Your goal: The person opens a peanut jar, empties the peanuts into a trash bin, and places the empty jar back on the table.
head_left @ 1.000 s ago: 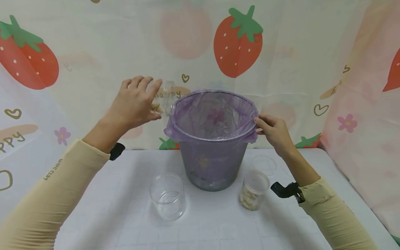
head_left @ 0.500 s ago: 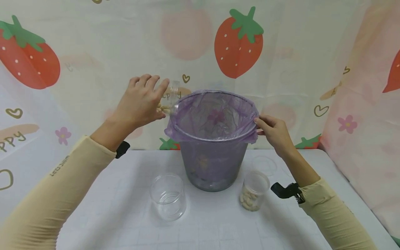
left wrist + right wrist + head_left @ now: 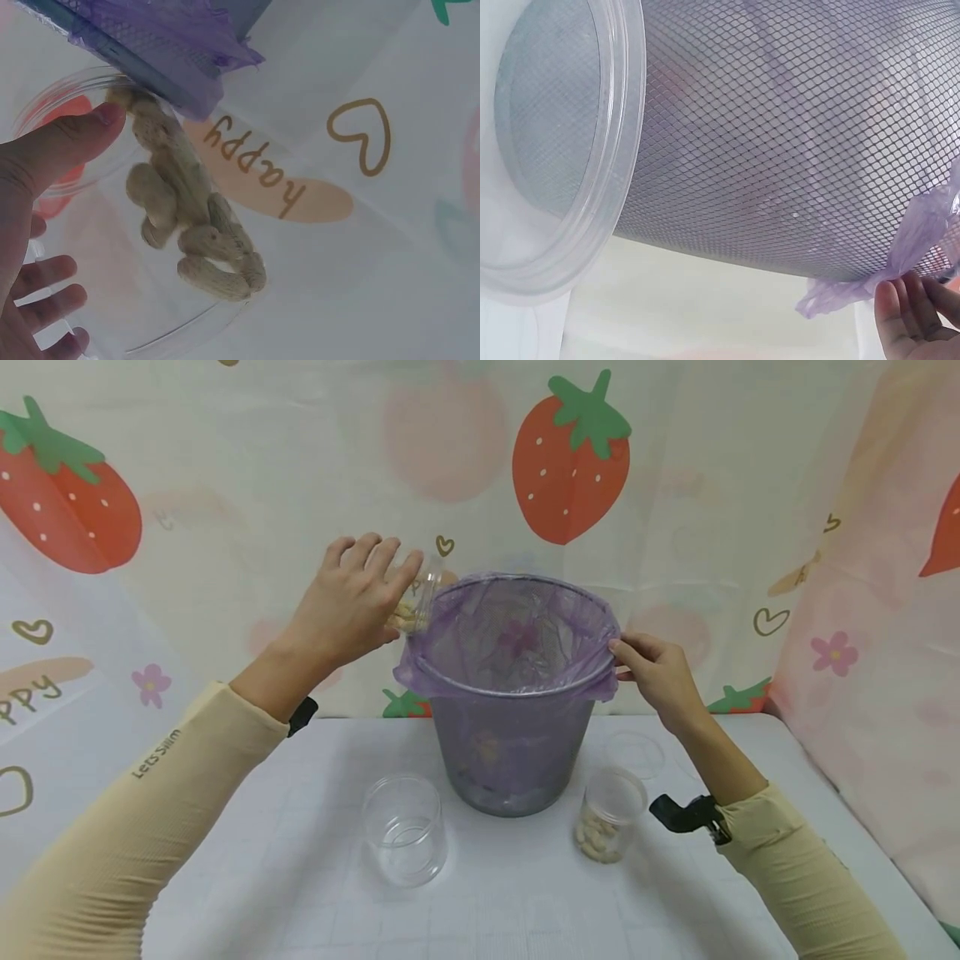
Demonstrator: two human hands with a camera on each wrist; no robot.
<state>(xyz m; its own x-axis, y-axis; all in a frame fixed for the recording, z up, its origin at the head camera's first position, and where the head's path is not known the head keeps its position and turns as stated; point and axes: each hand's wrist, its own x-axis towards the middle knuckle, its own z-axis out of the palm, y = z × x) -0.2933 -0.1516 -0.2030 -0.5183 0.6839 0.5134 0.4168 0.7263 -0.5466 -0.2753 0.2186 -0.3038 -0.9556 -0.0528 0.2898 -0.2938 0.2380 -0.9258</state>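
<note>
My left hand [image 3: 348,602] grips a clear plastic jar [image 3: 430,589], tipped on its side, with its mouth at the left rim of a mesh wastebasket [image 3: 513,768]. Several unshelled peanuts [image 3: 180,195] lie along the jar's lower wall, close-up in the left wrist view. A purple bin bag [image 3: 465,652] lines the basket and folds over its rim. On the opposite side, my right hand [image 3: 660,677] pinches the rim and bag between thumb and fingers. The right wrist view shows those fingertips [image 3: 889,300] against the purple plastic.
A lidless clear jar [image 3: 405,839] stands on the white table [image 3: 495,910], front left of the basket. A smaller clear tub [image 3: 611,810] with peanuts at its bottom stands front right. Behind it lies a round clear lid [image 3: 635,755]. A strawberry-print cloth [image 3: 300,468] hangs behind.
My left hand has moved right with the jar, bringing its mouth closer over the basket's left rim and tilting it a little more downward. My right hand stays on the rim.
</note>
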